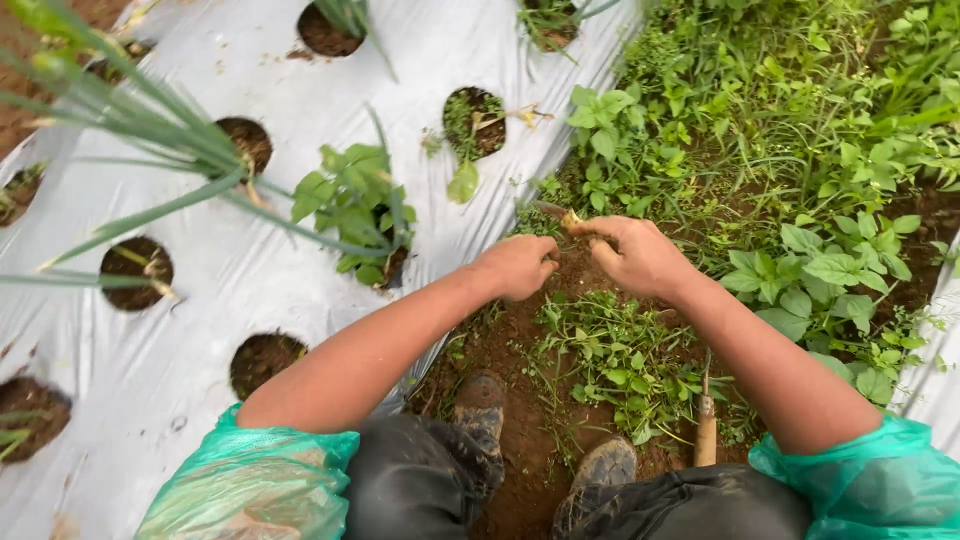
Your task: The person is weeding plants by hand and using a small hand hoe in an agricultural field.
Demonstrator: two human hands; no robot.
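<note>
Fingers (600,236) pinch a weed (553,212) beside silver mulch sheeting (240,290), outdoors.

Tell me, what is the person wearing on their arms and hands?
Nothing on the left hand or right hand: no gloves, and both forearms are bare. Crinkly, see-through green plastic sleeves cover only the upper arms, bunched near the elbows.

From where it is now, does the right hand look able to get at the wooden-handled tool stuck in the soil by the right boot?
Probably yes: the right hand is above the wooden-handled tool, with only low weeds between.
</note>
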